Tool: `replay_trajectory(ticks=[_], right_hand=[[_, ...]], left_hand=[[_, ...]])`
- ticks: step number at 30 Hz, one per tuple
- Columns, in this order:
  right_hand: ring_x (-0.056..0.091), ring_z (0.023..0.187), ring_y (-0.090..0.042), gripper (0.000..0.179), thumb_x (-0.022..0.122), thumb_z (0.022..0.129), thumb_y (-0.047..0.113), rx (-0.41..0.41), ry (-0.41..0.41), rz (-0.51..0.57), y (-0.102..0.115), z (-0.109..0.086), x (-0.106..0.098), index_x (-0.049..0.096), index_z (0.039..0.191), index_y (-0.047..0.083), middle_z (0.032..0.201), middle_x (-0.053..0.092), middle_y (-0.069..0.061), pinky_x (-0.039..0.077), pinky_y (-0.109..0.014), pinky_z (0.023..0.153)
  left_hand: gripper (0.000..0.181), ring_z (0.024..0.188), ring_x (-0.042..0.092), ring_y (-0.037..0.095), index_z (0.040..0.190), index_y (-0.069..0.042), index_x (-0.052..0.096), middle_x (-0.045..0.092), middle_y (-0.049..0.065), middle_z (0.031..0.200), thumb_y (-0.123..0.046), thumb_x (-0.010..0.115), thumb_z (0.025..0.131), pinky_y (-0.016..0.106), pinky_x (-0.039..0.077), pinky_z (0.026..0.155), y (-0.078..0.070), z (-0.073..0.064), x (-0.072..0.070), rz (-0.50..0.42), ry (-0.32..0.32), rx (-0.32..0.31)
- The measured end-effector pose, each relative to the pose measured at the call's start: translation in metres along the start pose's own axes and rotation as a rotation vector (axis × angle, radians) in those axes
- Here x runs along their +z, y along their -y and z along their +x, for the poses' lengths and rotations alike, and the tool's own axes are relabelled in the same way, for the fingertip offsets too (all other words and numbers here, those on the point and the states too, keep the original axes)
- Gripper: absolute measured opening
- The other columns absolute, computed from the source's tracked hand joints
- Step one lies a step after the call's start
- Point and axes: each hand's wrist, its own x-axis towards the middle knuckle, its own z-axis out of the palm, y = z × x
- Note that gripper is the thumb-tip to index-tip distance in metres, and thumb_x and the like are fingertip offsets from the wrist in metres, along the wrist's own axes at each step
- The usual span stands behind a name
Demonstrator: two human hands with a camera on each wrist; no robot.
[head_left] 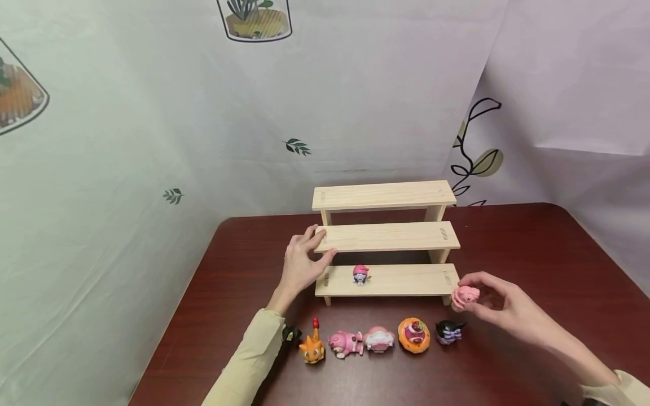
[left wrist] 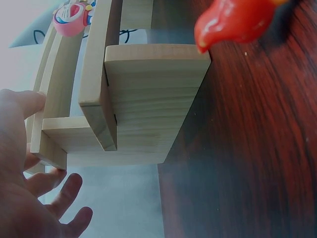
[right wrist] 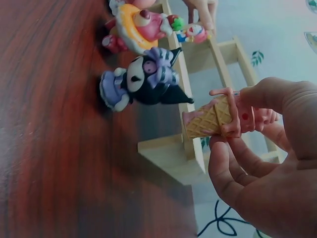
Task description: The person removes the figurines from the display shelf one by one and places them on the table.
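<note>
My right hand (head_left: 508,304) pinches a pink figurine (head_left: 464,296) just off the right end of the bottom step; its waffle-cone base (right wrist: 210,119) shows in the right wrist view. My left hand (head_left: 302,262) grips the left end of the middle board of a three-tier wooden display stand (head_left: 391,237), thumb at the front edge. On the bottom step stands a small figurine with a pink cap (head_left: 360,274), left of centre. Closest to the right hand on the table is a black-eared figurine with a purple bow (head_left: 449,332).
In front of the stand, figurines line the dark red table (head_left: 203,338): an orange one with a red-tipped tail (head_left: 312,347), a pink bear (head_left: 346,344), a pink-and-white one (head_left: 379,339) and an orange ring-shaped one (head_left: 413,335). A black one (head_left: 291,334) is partly behind the left sleeve.
</note>
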Motion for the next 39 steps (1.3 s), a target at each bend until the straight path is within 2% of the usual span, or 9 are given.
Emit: replay_trajectory(ticks=[7, 21, 33, 39], right_hand=[[0.064, 0.072, -0.015, 0.041, 0.073, 0.081, -0.015, 0.007, -0.015, -0.018, -0.008, -0.013, -0.002, 0.062, 0.115, 0.006, 0.095, 0.066, -0.001, 0.05, -0.021, 0.065], [0.063, 0.07, -0.014, 0.043, 0.071, 0.081, -0.016, 0.041, -0.021, 0.005, -0.025, -0.038, 0.006, 0.061, 0.116, 0.005, 0.098, 0.067, 0.0, 0.049, -0.022, 0.062], [0.061, 0.067, -0.012, 0.043, 0.073, 0.079, -0.017, 0.048, -0.043, 0.001, -0.033, -0.05, 0.011, 0.062, 0.114, 0.006, 0.096, 0.064, 0.001, 0.047, -0.023, 0.059], [0.062, 0.07, -0.011, 0.043, 0.072, 0.079, -0.017, 0.041, -0.036, 0.013, -0.035, -0.051, 0.013, 0.061, 0.114, 0.004, 0.096, 0.064, 0.0, 0.048, -0.022, 0.061]], left_hand=[[0.052, 0.11, 0.055, 0.04, 0.128, -0.005, 0.069, 0.059, 0.019, 0.137, -0.032, 0.079, 0.084, 0.058, 0.044, 0.085, 0.001, 0.0, 0.0, -0.001, 0.005, -0.012], [0.054, 0.11, 0.055, 0.037, 0.129, -0.005, 0.069, 0.058, 0.018, 0.138, -0.032, 0.079, 0.084, 0.057, 0.044, 0.086, 0.0, 0.0, 0.0, 0.002, 0.011, -0.028], [0.055, 0.111, 0.054, 0.036, 0.13, -0.005, 0.068, 0.057, 0.018, 0.139, -0.033, 0.078, 0.084, 0.057, 0.044, 0.085, -0.001, 0.0, 0.0, 0.006, 0.026, -0.043], [0.053, 0.11, 0.055, 0.038, 0.129, -0.003, 0.068, 0.059, 0.018, 0.137, -0.031, 0.078, 0.085, 0.056, 0.045, 0.085, 0.0, 0.001, 0.001, 0.01, 0.018, -0.024]])
